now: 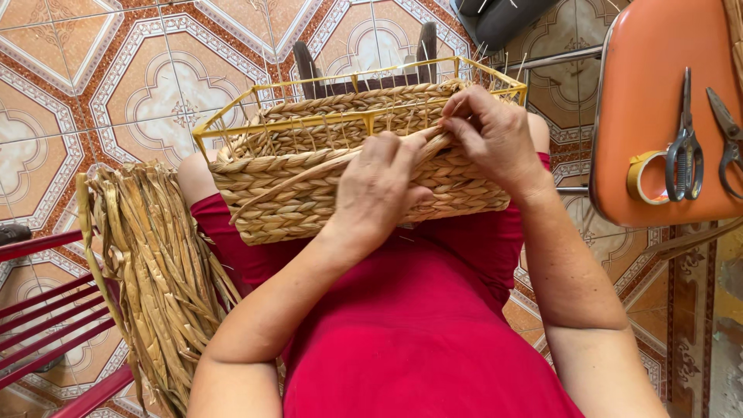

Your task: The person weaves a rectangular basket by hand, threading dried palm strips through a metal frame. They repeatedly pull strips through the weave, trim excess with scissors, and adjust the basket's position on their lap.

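A half-woven straw basket [294, 193] on a yellow wire frame [232, 116] rests on my lap, over a red garment. My left hand [379, 186] presses on the woven side and pinches a flat dried fibre strand [302, 174] that runs left across the weave. My right hand [491, 131] grips the same braid at the basket's upper right edge, next to the wire rim. Both hands touch the weave close together.
A bundle of loose dried fibre strips [151, 271] hangs at my left over a red slatted chair [46, 325]. An orange seat [665, 116] on the right carries a tape roll [644, 176], scissors [684, 147] and pliers [727, 139]. Patterned tile floor [93, 85] lies beyond.
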